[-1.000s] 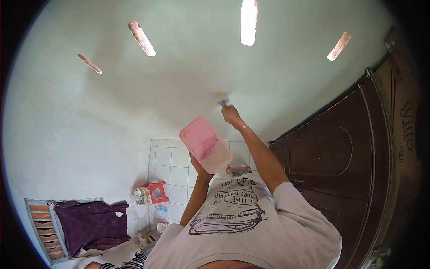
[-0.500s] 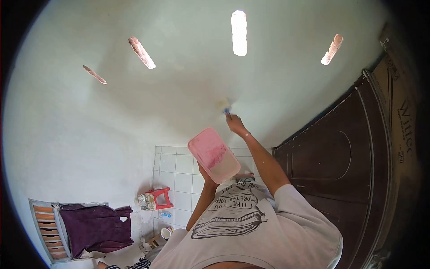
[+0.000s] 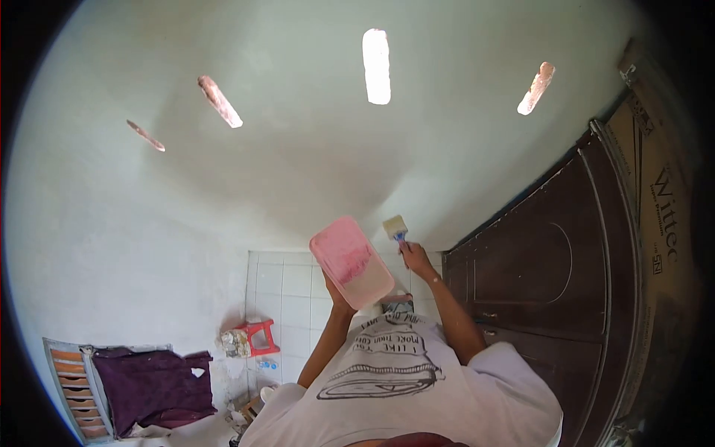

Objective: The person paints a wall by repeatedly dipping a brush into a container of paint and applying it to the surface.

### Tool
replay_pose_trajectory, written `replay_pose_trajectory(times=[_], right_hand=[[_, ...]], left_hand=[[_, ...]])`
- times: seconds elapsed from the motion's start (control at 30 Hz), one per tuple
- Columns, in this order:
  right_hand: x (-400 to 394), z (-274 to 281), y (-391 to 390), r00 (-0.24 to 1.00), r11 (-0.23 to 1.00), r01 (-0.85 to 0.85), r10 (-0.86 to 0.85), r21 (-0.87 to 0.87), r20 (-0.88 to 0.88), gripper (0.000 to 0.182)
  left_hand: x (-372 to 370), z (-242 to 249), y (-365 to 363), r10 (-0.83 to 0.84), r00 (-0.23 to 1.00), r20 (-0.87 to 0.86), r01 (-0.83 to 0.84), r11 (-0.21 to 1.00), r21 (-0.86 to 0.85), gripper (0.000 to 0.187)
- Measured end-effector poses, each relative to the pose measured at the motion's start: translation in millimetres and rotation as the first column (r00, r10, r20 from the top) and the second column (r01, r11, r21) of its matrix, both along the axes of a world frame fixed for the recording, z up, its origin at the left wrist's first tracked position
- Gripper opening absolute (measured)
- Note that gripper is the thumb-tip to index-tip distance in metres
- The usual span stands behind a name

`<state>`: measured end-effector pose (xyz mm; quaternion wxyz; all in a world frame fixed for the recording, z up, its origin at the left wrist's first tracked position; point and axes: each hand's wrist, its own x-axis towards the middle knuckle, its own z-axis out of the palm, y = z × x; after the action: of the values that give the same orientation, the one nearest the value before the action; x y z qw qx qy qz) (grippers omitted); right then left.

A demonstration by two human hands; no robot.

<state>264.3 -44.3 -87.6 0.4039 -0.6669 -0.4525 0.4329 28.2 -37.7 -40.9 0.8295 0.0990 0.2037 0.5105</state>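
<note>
A pink tray [image 3: 343, 249] with pale paint in its lower end is tilted in front of my chest. My left hand [image 3: 337, 296] holds it from the left side and underneath, with most of the fingers hidden by the tray. In my right hand [image 3: 415, 257] is a paintbrush [image 3: 395, 226], gripped by its handle with the wide pale bristles pointing up. The brush is to the right of the tray, apart from it, in front of the pale wall [image 3: 298, 179].
Four narrow slots pierce the wall above. A dark door [image 3: 536, 261] and a cardboard sheet [image 3: 655, 186] stand right. At lower left are a red stool [image 3: 262, 337], a purple cloth [image 3: 153, 387] over a louvred window, and white tiles [image 3: 296, 279].
My right hand has come down and slightly right with the brush, away from the higher part of the wall. My left hand still holds the tray in nearly the same place.
</note>
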Motion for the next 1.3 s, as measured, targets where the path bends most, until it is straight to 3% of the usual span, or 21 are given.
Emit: replay_pose_trajectory(times=[0.07,0.2,0.27,0.33,0.37,0.43,0.77,0.9,1.13,1.3], right_hand=[[3.0,-1.2,-19.1,0.993,0.994,0.105,-0.104,-0.016,0.049,0.054],[9.4,7.0,-46.0,0.995,0.995,0.094,-0.094,-0.014,-0.009,0.052],[9.0,23.8,-59.3,0.968,0.992,0.103,-0.115,-0.066,-0.222,0.050],[11.7,26.5,-69.4,0.966,0.991,0.128,-0.135,-0.047,-0.222,0.049],[13.1,26.8,-73.9,0.966,0.990,0.142,-0.144,-0.024,-0.216,0.047],[18.2,24.2,-81.7,0.966,0.988,0.153,-0.154,-0.024,-0.209,0.047],[20.0,28.9,-99.4,0.934,0.983,0.171,-0.182,-0.063,-0.307,0.048],[16.8,0.3,-102.0,0.963,0.984,0.175,-0.178,-0.036,-0.201,0.049],[22.3,-14.7,-107.8,0.941,0.990,0.116,-0.134,-0.073,-0.312,0.051],[29.2,-51.8,-109.7,0.946,0.988,0.152,-0.157,-0.039,-0.283,0.049]], left_hand=[[10.0,3.9,2.3,-0.026,0.999,0.023,0.025,1.000,0.005,0.090],[22.4,2.3,-1.0,-0.112,0.994,0.019,0.112,0.994,0.008,0.095],[21.8,-5.0,-7.6,-0.161,0.987,-0.009,0.161,0.987,0.000,0.096],[22.2,-11.0,-9.9,-0.220,0.963,0.156,0.228,0.973,-0.035,0.070],[22.4,-14.2,-11.9,-0.224,0.963,0.150,0.233,0.972,-0.041,0.070],[26.0,-5.1,-15.7,-0.184,0.983,-0.013,0.183,0.981,-0.061,0.093],[-5.7,6.6,-52.3,-0.111,0.989,-0.099,0.092,0.980,-0.178,0.083],[-28.9,-8.2,-67.1,-0.056,0.993,-0.104,0.032,0.976,-0.217,0.084],[-38.3,-17.7,-92.3,-0.001,0.992,-0.123,-0.030,0.970,-0.243,0.086],[-30.2,-26.9,-97.0,0.019,0.992,-0.124,-0.053,0.960,-0.277,0.087]])
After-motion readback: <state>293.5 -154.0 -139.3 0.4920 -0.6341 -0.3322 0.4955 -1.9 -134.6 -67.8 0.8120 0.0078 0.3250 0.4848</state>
